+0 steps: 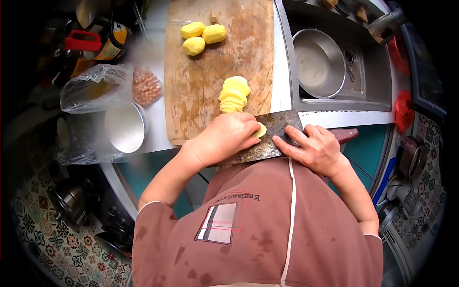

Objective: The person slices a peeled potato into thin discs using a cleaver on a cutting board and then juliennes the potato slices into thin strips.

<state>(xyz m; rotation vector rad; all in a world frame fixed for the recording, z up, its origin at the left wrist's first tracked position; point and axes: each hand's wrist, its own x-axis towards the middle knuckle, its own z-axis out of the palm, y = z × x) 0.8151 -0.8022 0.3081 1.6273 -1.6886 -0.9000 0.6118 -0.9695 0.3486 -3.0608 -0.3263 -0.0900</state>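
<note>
A cleaver [271, 126] with a dark, stained blade lies across the near edge of the wooden cutting board [191, 95]. My right hand [313, 148] holds it with fingers along the blade; the handle sticks out behind the hand. Between the closed fingers of my left hand [222, 134] is a pale yellow potato slice [260, 130], against the blade. Just beyond that hand, overlapping potato slices [234, 93] lie in a row, their near end partly hidden by it. Three peeled potatoes [213, 34] sit together at the board's far end.
A sink [370, 79] at the right holds a metal basin [311, 62]. Left of the board are a white bowl [125, 126], a bag of peanuts [146, 87] and a clear plastic bag [91, 91]. Bottles [114, 40] crowd the far left.
</note>
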